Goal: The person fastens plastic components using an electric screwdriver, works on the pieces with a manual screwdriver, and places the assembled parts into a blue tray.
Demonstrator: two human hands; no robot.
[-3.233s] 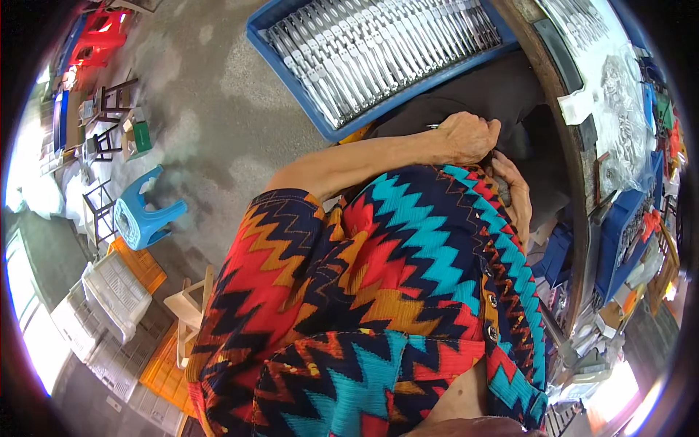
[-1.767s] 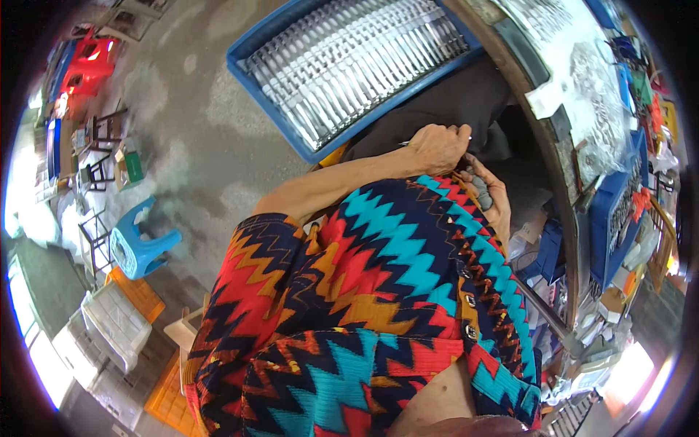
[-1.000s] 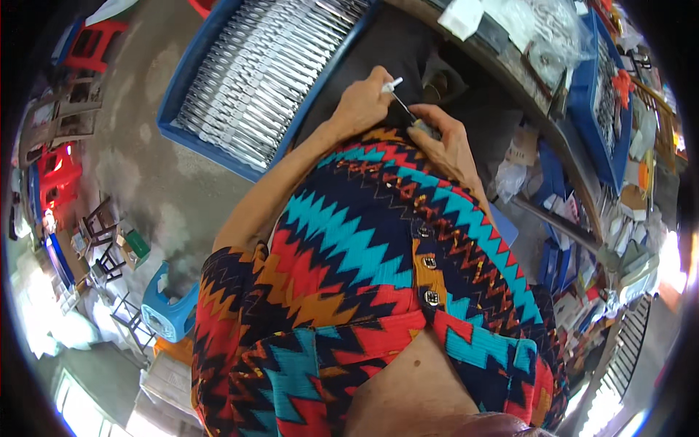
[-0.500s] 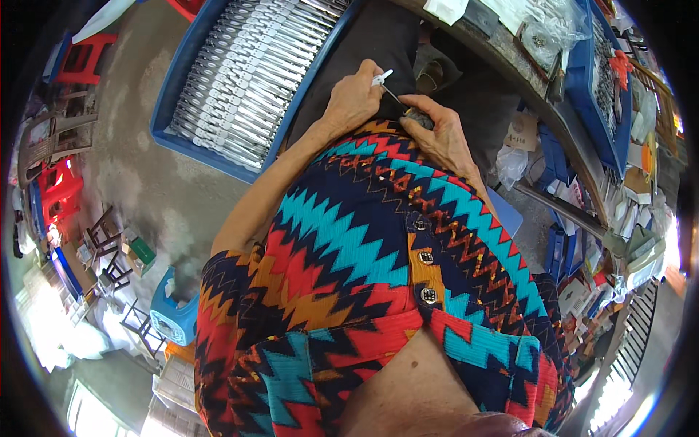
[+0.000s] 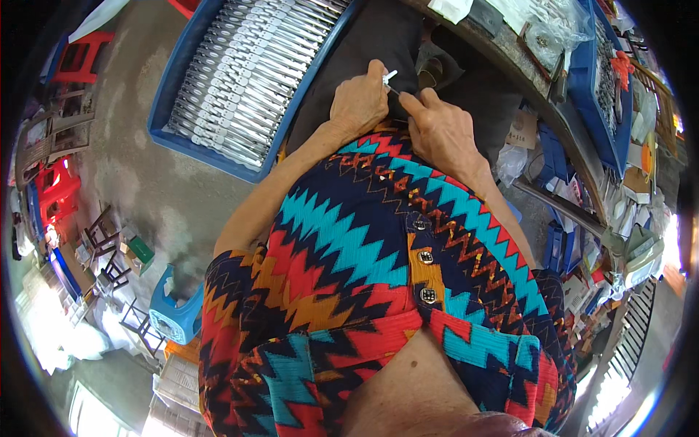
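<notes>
Over my lap, my left hand [image 5: 360, 102] pinches a small white part [image 5: 389, 76] whose tip pokes out past the thumb and forefinger. Close beside it, my right hand [image 5: 445, 131] is closed with its back turned up, gripping a screwdriver-like tool. Only a short length of the tool's thin metal shaft [image 5: 394, 92] shows, directed at the white part. The handle is hidden under the right hand. Whether the shaft's tip touches the part is too small to tell.
Ahead on the left, a blue tray [image 5: 206, 162] holds rows of slim metal pieces [image 5: 251, 80]. A workbench edge [image 5: 502, 54] curves along the right, with another blue tray [image 5: 582, 95] on it. A blue stool [image 5: 177, 313] and red stools [image 5: 60, 191] stand on the left.
My right hand has rolled over, so its back now faces up and covers the tool's handle. My left hand has shifted slightly to the right with the white part.
</notes>
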